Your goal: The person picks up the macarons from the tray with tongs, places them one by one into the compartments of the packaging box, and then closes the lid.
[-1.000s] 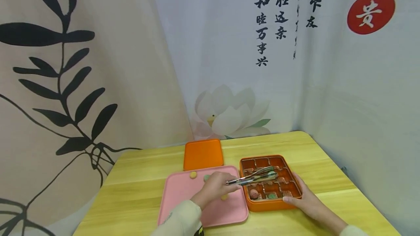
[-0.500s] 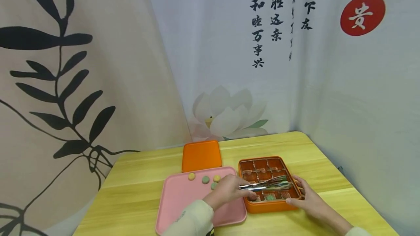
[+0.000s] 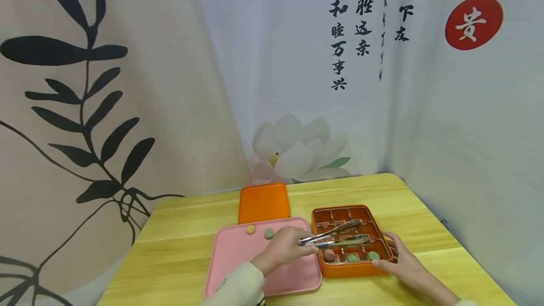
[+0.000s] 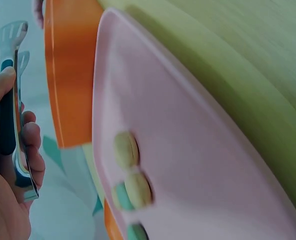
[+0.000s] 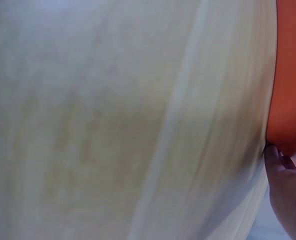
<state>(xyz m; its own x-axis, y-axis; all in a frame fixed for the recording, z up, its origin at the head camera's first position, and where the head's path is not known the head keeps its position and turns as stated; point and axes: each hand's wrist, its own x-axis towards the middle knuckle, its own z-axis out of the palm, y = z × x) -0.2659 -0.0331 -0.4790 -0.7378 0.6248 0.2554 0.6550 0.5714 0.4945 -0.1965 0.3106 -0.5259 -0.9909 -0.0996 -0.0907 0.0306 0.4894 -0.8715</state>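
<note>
In the head view my left hand [image 3: 281, 248] holds metal tongs [image 3: 354, 240] above the orange compartment box [image 3: 352, 270]. The tongs' arms are spread apart, with nothing between their tips. The left wrist view shows thumb and fingers around the dark grip of the tongs [image 4: 6, 115]. My right hand [image 3: 403, 259] grips the box's near right corner, thumb on the front and fingers along the side. Along the box's front row sit a brownish-pink macaron [image 3: 329, 255], a green macaron [image 3: 352, 258] and another green macaron [image 3: 373, 255].
A pink tray [image 3: 238, 268] touches the box's left side. On it lie a yellow macaron [image 3: 250, 229] and a green macaron [image 3: 269, 233]; the left wrist view shows more yellow macarons [image 4: 137, 190]. An orange lid [image 3: 263, 202] lies behind the tray, near the curtained wall.
A green macaron now sits in the front right compartment. The tongs have spread and moved back left with my left hand. My right hand stays on the box.
</note>
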